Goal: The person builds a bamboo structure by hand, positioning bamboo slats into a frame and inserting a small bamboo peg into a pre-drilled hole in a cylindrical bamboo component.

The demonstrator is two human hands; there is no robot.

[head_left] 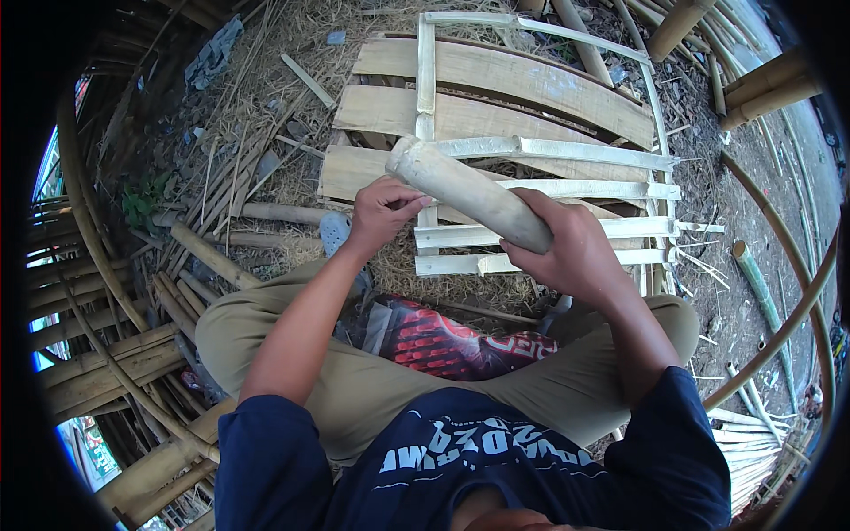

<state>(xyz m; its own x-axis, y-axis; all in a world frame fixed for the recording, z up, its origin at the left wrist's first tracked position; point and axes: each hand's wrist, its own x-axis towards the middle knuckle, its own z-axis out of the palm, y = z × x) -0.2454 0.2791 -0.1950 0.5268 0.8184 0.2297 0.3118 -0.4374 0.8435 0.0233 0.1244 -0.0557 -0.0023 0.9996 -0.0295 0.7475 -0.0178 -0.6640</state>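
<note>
My right hand point(571, 239) is wrapped round the lower end of a thick, pale wooden club point(478, 196), which slants up to the left. The club's far end is just above my left hand point(387, 211), whose thumb and fingers are pinched together beside a bamboo frame. What they pinch, if anything, is too small to make out. The bamboo frame point(426, 80) is made of pale split strips, with several crosspieces point(593, 152) close together at its near end. It rests on wide wooden planks point(522, 75). The club hides part of the near crosspieces.
A red and black printed sheet point(443, 341) lies between my crossed legs. Bamboo poles point(212, 255) and dry straw cover the ground at left, beside a bamboo structure point(88, 354). At right are a green bamboo length point(763, 288), curved poles point(784, 327) and split strips point(744, 442).
</note>
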